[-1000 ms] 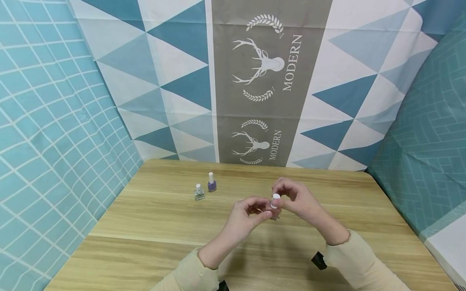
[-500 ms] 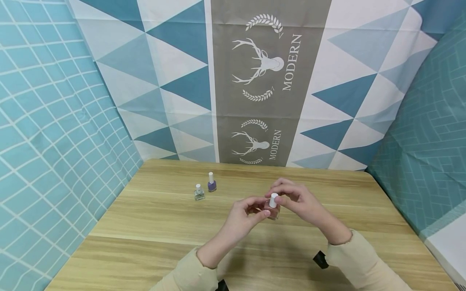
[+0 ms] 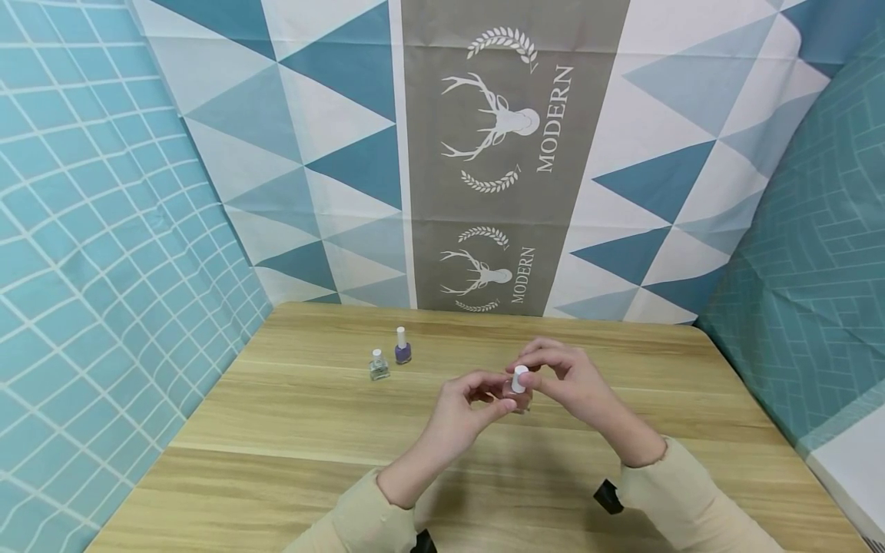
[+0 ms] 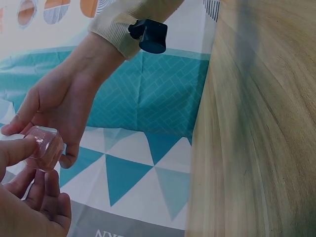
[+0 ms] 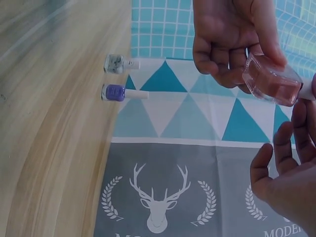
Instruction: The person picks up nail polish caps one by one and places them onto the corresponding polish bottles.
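Note:
My left hand pinches the square glass body of a pink nail polish bottle between thumb and fingers, above the table. On its white cap, the thumb and fingers of my right hand close from the other side. In the right wrist view the cap sits at the bottle's neck, partly hidden by the right fingers. The left wrist view shows the clear thick base of the bottle turned toward the camera, with the right hand behind it.
On the wooden table, a clear nail polish bottle and a purple nail polish bottle stand upright toward the back left, both with white caps. A patterned cloth hangs behind the table's far edge.
The right fingers have shifted their grip around the white cap, which now stands more upright than a second ago. The left hand keeps hold of the bottle in nearly the same place.

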The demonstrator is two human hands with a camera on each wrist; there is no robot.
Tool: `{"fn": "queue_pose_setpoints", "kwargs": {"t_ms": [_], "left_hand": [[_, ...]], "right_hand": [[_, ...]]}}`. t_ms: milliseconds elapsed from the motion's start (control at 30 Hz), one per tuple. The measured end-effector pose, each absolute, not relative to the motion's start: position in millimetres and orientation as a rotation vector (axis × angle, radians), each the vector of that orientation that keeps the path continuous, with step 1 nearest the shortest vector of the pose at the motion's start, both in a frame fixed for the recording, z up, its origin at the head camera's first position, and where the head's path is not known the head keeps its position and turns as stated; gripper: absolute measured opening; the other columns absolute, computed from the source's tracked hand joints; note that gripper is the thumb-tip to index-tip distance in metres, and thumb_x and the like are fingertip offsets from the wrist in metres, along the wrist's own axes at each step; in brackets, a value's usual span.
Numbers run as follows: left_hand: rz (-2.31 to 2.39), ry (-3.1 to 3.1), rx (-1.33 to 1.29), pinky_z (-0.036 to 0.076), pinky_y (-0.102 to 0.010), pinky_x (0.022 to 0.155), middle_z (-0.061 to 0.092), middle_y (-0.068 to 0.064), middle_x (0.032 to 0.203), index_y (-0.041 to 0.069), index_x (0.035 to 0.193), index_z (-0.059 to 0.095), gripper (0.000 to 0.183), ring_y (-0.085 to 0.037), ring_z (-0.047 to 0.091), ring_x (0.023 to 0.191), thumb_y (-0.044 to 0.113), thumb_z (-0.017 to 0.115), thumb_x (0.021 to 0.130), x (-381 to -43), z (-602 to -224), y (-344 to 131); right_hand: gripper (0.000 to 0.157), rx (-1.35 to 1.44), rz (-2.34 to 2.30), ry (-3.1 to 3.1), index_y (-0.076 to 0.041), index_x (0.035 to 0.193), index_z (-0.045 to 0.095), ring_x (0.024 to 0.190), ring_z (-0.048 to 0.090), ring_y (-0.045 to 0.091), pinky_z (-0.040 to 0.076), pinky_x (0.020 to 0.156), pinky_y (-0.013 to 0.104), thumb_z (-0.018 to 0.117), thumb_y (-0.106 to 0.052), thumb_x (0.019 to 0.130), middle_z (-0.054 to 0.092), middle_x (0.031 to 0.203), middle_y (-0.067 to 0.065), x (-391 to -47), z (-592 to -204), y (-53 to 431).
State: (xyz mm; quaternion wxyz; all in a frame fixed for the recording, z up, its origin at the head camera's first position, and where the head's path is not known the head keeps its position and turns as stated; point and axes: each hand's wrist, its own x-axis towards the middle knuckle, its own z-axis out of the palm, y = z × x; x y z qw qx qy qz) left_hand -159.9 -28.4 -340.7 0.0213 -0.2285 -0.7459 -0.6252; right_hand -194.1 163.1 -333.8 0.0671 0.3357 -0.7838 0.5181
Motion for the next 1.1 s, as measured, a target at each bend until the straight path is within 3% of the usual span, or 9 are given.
{"fn": "queue_pose_setpoints", "kwargs": {"t_ms": [300, 533, 833, 1100], "left_hand": [[-1.832, -2.295, -0.656, 0.047, -0.038, 0.076, 0.065, -0.005, 0.086, 0.006, 0.096, 0.065, 0.022, -0.022, 0.057, 0.082, 0.011, 0.070, 0.075, -158, -339, -25], [-1.757, -2.203, -0.604, 0.048, -0.040, 0.071, 0.066, -0.007, 0.081, 0.004, 0.090, 0.067, 0.021, -0.023, 0.060, 0.077, 0.010, 0.074, 0.071, -163, -345, -20], [-1.573, -2.182, -0.575, 0.048, -0.029, 0.067, 0.065, 0.008, 0.077, 0.016, 0.086, 0.068, 0.021, -0.007, 0.058, 0.073, 0.023, 0.076, 0.068, -181, -371, -17], [-1.533, -2.190, -0.558, 0.048, -0.027, 0.063, 0.064, 0.008, 0.075, 0.015, 0.084, 0.069, 0.020, -0.011, 0.057, 0.070, 0.024, 0.077, 0.068, -182, -371, -17]], "right_hand": [[0.009, 0.875, 1.469, -2.349, -0.003, 0.086, 0.069, 0.078, 0.055, 0.009, 0.044, 0.061, 0.024, 0.065, -0.002, 0.078, 0.061, 0.084, 0.004, -176, -312, 149], [0.012, 0.756, 1.460, -2.288, -0.001, 0.088, 0.070, 0.076, 0.054, 0.007, 0.046, 0.064, 0.024, 0.067, -0.005, 0.077, 0.062, 0.082, 0.004, -175, -318, 144], [0.012, 0.659, 1.403, -2.259, -0.002, 0.089, 0.070, 0.078, 0.054, 0.006, 0.046, 0.068, 0.021, 0.066, -0.007, 0.079, 0.063, 0.084, 0.005, -173, -323, 137], [0.013, 0.634, 1.401, -2.253, -0.001, 0.089, 0.070, 0.078, 0.054, 0.007, 0.045, 0.068, 0.021, 0.065, -0.009, 0.079, 0.063, 0.084, 0.004, -174, -326, 136]]}}
